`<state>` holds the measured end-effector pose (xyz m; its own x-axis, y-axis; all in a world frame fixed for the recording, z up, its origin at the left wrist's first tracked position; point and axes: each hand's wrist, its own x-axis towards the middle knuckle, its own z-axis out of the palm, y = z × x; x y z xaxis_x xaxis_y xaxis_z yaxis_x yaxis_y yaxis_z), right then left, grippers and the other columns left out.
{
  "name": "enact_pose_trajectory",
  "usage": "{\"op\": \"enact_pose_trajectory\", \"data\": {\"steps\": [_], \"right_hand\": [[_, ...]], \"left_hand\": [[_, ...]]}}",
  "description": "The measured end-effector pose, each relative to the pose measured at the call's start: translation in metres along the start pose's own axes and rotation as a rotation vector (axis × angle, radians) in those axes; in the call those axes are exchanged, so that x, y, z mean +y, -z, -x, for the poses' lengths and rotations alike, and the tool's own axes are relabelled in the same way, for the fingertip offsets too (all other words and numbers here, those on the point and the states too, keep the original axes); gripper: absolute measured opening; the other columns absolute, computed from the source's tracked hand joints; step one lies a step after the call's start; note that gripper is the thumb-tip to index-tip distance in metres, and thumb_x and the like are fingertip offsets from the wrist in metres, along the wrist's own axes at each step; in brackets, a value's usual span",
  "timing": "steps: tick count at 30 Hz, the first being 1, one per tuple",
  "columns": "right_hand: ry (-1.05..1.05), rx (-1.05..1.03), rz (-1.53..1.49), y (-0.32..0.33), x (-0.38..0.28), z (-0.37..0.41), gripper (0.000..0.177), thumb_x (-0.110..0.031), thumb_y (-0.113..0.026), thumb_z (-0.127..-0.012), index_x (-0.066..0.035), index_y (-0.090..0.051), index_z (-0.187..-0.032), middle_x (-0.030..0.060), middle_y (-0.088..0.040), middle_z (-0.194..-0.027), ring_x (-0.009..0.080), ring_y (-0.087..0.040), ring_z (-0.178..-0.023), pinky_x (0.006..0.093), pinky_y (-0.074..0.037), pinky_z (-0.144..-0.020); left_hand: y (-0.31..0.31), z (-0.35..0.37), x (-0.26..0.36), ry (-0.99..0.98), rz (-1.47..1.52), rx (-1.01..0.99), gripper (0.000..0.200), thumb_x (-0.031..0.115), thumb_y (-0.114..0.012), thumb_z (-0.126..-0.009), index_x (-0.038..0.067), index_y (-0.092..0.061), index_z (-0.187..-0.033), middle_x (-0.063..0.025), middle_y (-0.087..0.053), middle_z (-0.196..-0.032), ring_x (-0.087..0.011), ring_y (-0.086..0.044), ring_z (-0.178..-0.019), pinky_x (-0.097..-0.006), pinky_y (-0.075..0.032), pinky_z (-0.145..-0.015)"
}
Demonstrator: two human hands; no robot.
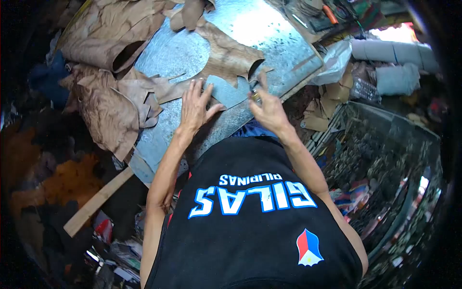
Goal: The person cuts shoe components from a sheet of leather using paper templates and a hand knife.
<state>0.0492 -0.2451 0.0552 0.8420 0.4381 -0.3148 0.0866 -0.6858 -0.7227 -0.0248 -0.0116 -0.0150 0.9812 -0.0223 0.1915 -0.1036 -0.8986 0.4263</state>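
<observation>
My left hand (194, 105) lies flat with fingers spread, pressing on the edge of the brown leather and on a grey flat piece (227, 91) that looks like a template. Closed around a small knife-like tool (256, 98) with a yellowish handle is my right hand (270, 111), just right of the grey piece. The tool's dark tip points away from me; its exact contact is too blurred to tell. Beyond both hands, a cut brown leather hide (226, 50) stretches over the metal-topped table (183, 53), its right end curled up.
Rolled and crumpled leather (106, 53) covers the table's left side, with irregular scraps (108, 108) hanging over the edge. A wooden plank (98, 202) juts out below. Right of the table are wrapped rolls (394, 52) and a large clear bag (385, 139) of dark pieces. An orange-handled tool (330, 14) lies at the back.
</observation>
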Motion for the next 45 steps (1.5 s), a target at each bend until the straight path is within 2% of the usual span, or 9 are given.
{"op": "enact_pose_trajectory", "data": {"steps": [4, 7, 10, 18, 23, 26, 35, 40, 45], "right_hand": [[0.128, 0.148, 0.050, -0.023, 0.012, -0.015, 0.042, -0.013, -0.058, -0.083, 0.001, -0.055, -0.122, 0.0291, -0.063, -0.106, 0.0433, -0.059, -0.108, 0.0441, -0.046, -0.092], [0.199, 0.141, 0.079, -0.020, 0.017, -0.020, 0.040, -0.016, -0.060, -0.086, 0.001, -0.055, -0.122, 0.0229, -0.066, -0.098, 0.0365, -0.067, -0.083, 0.0416, -0.053, -0.074], [-0.276, 0.061, -0.581, -0.016, 0.008, -0.026, 0.024, -0.016, -0.062, -0.089, 0.001, -0.056, -0.105, 0.0021, -0.053, -0.062, 0.0083, -0.051, -0.048, 0.0256, -0.042, -0.043], [-0.443, -0.140, -0.761, -0.005, 0.019, -0.038, 0.019, -0.018, -0.067, -0.089, -0.006, -0.051, -0.089, 0.0004, -0.049, -0.055, 0.0097, -0.047, -0.041, 0.0248, -0.039, -0.037], [-0.502, -0.221, -0.970, 0.007, 0.031, -0.039, 0.017, -0.017, -0.064, -0.090, -0.007, -0.050, -0.088, 0.0018, -0.050, -0.052, 0.0098, -0.047, -0.041, 0.0254, -0.038, -0.038], [-0.436, -0.285, -0.781, 0.004, 0.039, -0.036, 0.016, -0.018, -0.061, -0.091, -0.007, -0.051, -0.087, 0.0029, -0.051, -0.053, 0.0109, -0.046, -0.040, 0.0253, -0.038, -0.039], [-0.364, -0.382, -0.436, 0.046, 0.043, -0.007, 0.017, -0.016, -0.062, -0.091, 0.000, -0.055, -0.092, 0.0009, -0.054, -0.062, 0.0094, -0.049, -0.048, 0.0256, -0.039, -0.046], [-0.206, -0.195, -0.353, 0.093, 0.061, 0.006, 0.019, -0.014, -0.068, -0.088, -0.001, -0.060, -0.100, -0.0024, -0.056, -0.081, 0.0041, -0.047, -0.066, 0.0207, -0.039, -0.054], [-0.222, 0.014, -0.571, 0.128, 0.076, -0.012, 0.011, -0.011, -0.067, -0.089, -0.003, -0.061, -0.094, -0.0012, -0.056, -0.067, 0.0055, -0.050, -0.055, 0.0210, -0.041, -0.051]], "left_hand": [[-0.007, 0.003, 0.014, 0.108, 0.029, -0.096, 0.079, 0.051, -0.077, -0.071, 0.008, -0.053, -0.133, -0.0233, -0.035, -0.147, -0.0446, -0.027, -0.139, -0.0559, -0.024, -0.111], [-0.011, 0.005, 0.013, 0.121, 0.031, -0.103, 0.081, 0.051, -0.077, -0.071, 0.008, -0.052, -0.134, -0.0222, -0.035, -0.149, -0.0446, -0.027, -0.139, -0.0558, -0.024, -0.111], [-0.011, 0.006, 0.013, 0.123, 0.014, -0.096, 0.083, 0.053, -0.077, -0.070, 0.009, -0.051, -0.135, -0.0197, -0.036, -0.148, -0.0426, -0.030, -0.138, -0.0548, -0.026, -0.110], [0.023, -0.019, 0.000, 0.083, 0.149, -0.214, 0.091, 0.066, -0.075, -0.062, 0.009, -0.056, -0.130, -0.0190, -0.043, -0.144, -0.0403, -0.035, -0.136, -0.0543, -0.029, -0.109], [0.019, -0.069, -0.007, 0.009, 0.278, -0.191, 0.081, 0.066, -0.070, -0.069, 0.008, -0.060, -0.126, -0.0213, -0.040, -0.146, -0.0410, -0.036, -0.135, -0.0529, -0.026, -0.112], [0.014, -0.095, -0.001, 0.126, 0.201, -0.113, 0.062, 0.059, -0.060, -0.085, 0.017, -0.060, -0.130, -0.0207, -0.037, -0.148, -0.0415, -0.031, -0.138, -0.0520, -0.025, -0.112], [-0.045, -0.083, -0.014, 0.107, -0.190, -0.120, 0.054, 0.056, -0.053, -0.090, 0.031, -0.052, -0.138, -0.0142, -0.032, -0.153, -0.0401, -0.025, -0.141, -0.0553, -0.021, -0.114], [-0.047, -0.082, -0.008, 0.114, -0.209, -0.115, 0.055, 0.055, -0.051, -0.092, 0.026, -0.052, -0.138, -0.0133, -0.030, -0.154, -0.0399, -0.022, -0.143, -0.0553, -0.017, -0.115], [-0.053, -0.061, 0.033, 0.072, -0.011, -0.138, 0.049, 0.046, -0.052, -0.095, 0.020, -0.055, -0.136, -0.0122, -0.030, -0.155, -0.0369, -0.015, -0.146, -0.0556, -0.011, -0.117]]}}
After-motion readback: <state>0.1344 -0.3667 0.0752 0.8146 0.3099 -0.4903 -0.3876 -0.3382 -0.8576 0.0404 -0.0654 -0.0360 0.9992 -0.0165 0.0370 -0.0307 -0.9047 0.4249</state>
